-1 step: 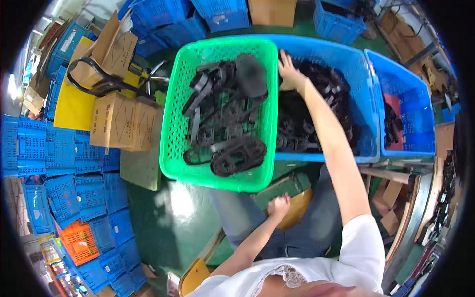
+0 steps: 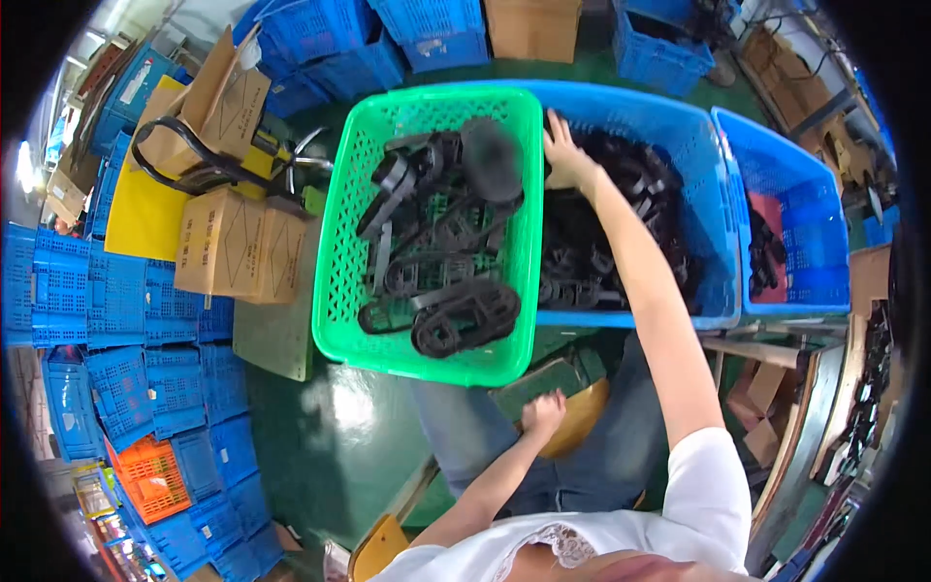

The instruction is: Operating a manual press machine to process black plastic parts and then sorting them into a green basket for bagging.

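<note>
My right hand (image 2: 568, 160) is stretched across the large blue crate (image 2: 716, 194), fingers extended and spread, at the outside of the green basket's right rim. That green plastic basket (image 2: 330, 252) stands tilted over the left part of the crate and holds several black plastic parts, among them a long rounded frame (image 2: 465, 318) and a round dark disc (image 2: 493, 160). More black parts (image 2: 640, 184) fill the crate beneath my right arm. Above my lap, my left hand (image 2: 544, 414) is closed in a fist; whatever may be inside it is hidden.
To the right stands another blue crate (image 2: 815, 223) with a few black parts. Cardboard boxes (image 2: 221, 242) and a curved black tubular frame (image 2: 184, 145) are on the left. Stacked blue crates (image 2: 175, 330) line the left side. Below my left hand is a round wooden seat (image 2: 580, 419).
The whole scene sits slightly lower in the view. Both hands keep nearly the same places, the right by the basket's rim and the left closed above my lap.
</note>
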The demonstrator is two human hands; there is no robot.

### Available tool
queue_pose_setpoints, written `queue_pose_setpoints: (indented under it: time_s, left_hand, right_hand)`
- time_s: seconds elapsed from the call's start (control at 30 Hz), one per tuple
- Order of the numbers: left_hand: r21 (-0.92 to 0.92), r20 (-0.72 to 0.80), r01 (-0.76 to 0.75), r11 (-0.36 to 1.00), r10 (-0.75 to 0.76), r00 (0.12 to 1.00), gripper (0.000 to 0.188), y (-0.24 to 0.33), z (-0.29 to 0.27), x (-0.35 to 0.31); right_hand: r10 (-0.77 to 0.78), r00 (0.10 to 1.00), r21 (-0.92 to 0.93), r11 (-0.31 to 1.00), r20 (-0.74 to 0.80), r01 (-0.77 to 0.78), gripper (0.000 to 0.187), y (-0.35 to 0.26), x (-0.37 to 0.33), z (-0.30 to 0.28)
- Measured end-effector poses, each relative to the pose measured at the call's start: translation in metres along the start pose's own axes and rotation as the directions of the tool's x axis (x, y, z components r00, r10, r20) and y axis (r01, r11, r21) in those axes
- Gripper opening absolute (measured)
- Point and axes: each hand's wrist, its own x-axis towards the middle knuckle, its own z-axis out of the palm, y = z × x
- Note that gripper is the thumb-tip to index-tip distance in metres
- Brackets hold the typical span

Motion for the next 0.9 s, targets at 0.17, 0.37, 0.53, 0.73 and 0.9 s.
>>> queue_pose_setpoints:
  time_s: [0.17, 0.37, 0.53, 0.73, 0.9]
  left_hand:
    - [-0.016, 0.051, 0.036, 0.999, -0.035, 0.998, 0.04, -0.006, -0.007, -0.005]
    - [-0.042, -0.009, 0.052, 0.998, -0.053, 0.999, 0.041, 0.001, -0.009, -0.001]
    - [-0.06, 0.07, 0.074, 0.995, -0.07, 0.995, 0.044, 0.0, -0.008, -0.002]
    - [-0.073, 0.081, 0.082, 0.994, -0.076, 0.994, 0.044, -0.001, -0.01, -0.001]
    - [-0.076, 0.102, 0.074, 0.994, -0.066, 0.993, 0.043, 0.001, -0.01, -0.001]
  right_hand:
    - [-0.183, 0.96, -0.298, 0.948, -0.211, 0.116, 0.115, -0.014, -0.002, 0.001]
    - [-0.172, 0.981, -0.23, 0.955, 0.086, 0.188, 0.106, 0.002, 0.03, 0.005]
    - [-0.222, 0.974, -0.278, 0.939, -0.048, 0.201, 0.102, 0.007, 0.02, 0.013]
    - [-0.232, 0.972, -0.064, 0.97, 0.036, 0.234, 0.074, -0.007, 0.012, -0.03]
    - [-0.172, 0.976, -0.289, 0.935, 0.132, 0.204, 0.101, -0.005, 0.027, -0.007]
